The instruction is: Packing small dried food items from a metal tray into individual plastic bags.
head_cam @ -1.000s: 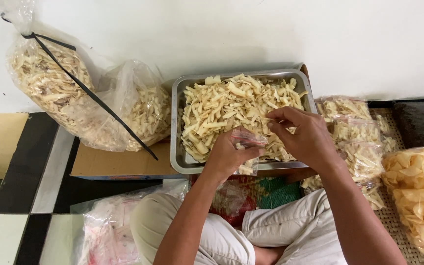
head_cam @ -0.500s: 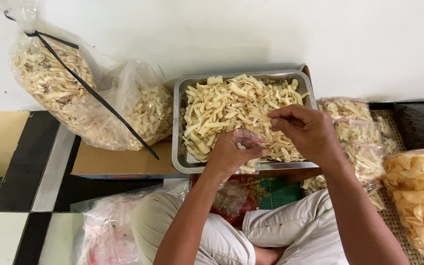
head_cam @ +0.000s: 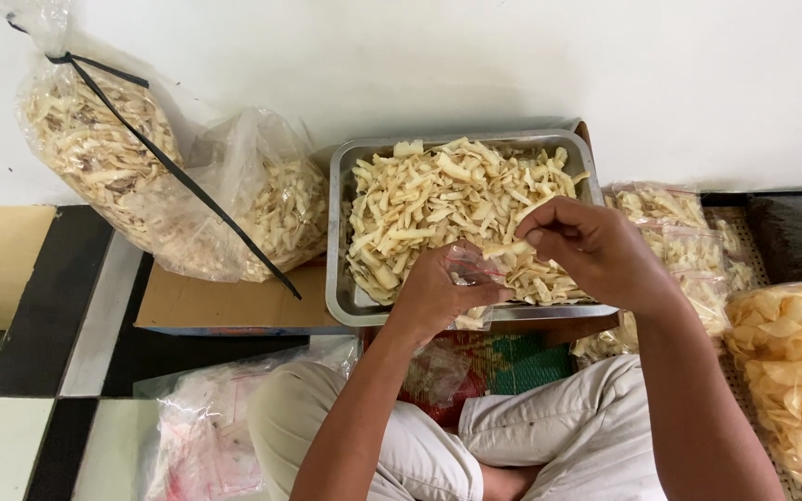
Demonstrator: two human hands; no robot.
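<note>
Single head view, looking steeply down, close over metal tray [head_cam: 340, 232] and lap.

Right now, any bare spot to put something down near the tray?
Bare brown cardboard sheet between the big clear bag of chips and the metal tray; black-and-white floor tiles further left. Crowded: the tray, where the left hand holds a small clear bag beside the right hand, and the filled packets to the right.

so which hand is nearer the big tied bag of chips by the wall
Left. The left hand sits over the tray's near edge, on the side toward the big tied bag; the right hand is farther across the tray, away from it.
</note>
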